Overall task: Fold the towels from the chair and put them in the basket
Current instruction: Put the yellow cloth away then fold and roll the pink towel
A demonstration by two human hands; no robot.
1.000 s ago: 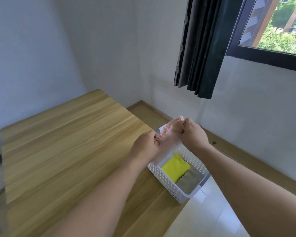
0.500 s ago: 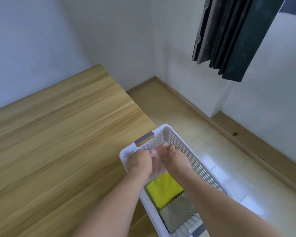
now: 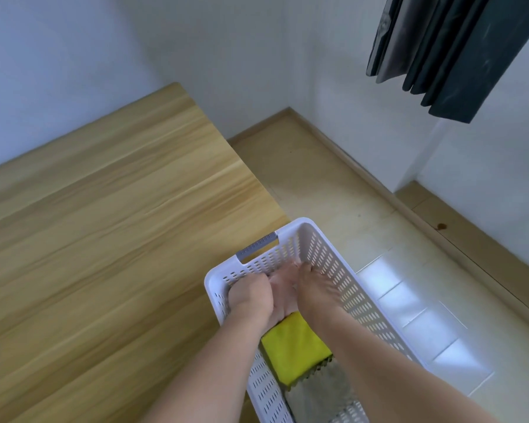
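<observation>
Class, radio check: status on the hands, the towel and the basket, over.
Both hands, left and right, down inside the basket, gripping a pink towel. Yellow towel and grey towel already in. Nothing in the way.

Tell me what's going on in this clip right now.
A person has both hands down inside a white basket at the table's edge. The left hand and right hand hold a pale pink towel at the far end. A folded yellow towel and a grey towel already lie in the basket.
</observation>
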